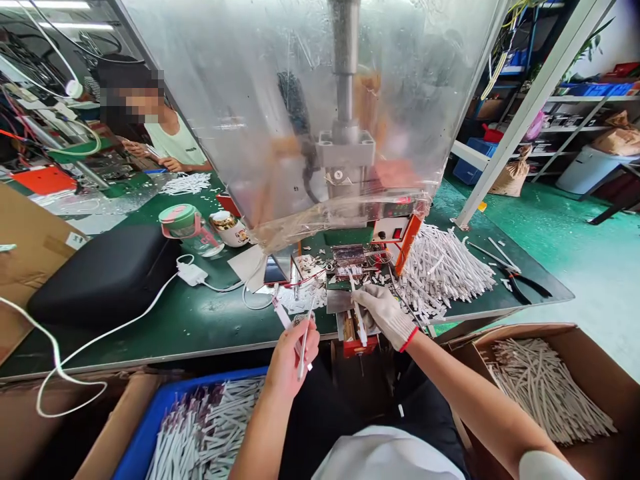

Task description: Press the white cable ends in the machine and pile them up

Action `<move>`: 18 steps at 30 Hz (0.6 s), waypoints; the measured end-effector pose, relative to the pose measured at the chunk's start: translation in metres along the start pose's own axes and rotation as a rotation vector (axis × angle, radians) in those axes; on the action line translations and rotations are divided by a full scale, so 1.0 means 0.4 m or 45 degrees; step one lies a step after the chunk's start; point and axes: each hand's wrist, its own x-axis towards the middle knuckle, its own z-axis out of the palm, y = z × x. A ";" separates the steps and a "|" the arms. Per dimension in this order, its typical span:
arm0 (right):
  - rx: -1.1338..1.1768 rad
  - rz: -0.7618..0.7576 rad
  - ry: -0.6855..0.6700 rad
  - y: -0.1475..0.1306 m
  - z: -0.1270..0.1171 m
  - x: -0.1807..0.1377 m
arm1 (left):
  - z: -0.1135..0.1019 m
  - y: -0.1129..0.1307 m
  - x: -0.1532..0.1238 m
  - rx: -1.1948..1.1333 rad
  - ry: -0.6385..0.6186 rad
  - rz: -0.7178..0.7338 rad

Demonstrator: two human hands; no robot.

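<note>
A hazy, creased plastic sheet (240,133) hangs at a slant, and through it I can make out a smooth metal column (345,100), round above and blocky below. Under it stretches a green table (215,337) with a slick, slightly shiny top. On the floor side, a blue bin (131,437) and a brown cardboard box (565,337) are heaped with thin pale strips. A rounded black case (107,273) sits on the table at the far left, and a bristly white pile (440,270) spreads beside the orange-edged machine part. Then a see-through bottle (197,233) with a green lid, and pliers (523,283) with dark curved handles.

The right hand (384,312), in a knitted glove with red trim, pinches a flat white strip (361,327), its upper end by a small metal block (349,257). The bare left hand (296,343) is curled round slender strips (283,315), fingers closed over them.
</note>
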 end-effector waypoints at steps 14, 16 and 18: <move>0.215 0.096 0.119 0.015 0.019 0.069 | -0.031 -0.015 -0.005 0.067 0.077 -0.017; 0.211 0.118 0.116 0.015 0.018 0.074 | -0.032 -0.016 -0.006 0.079 0.076 -0.018; 0.216 0.134 0.095 0.013 0.019 0.075 | -0.032 -0.018 -0.006 0.087 0.077 -0.018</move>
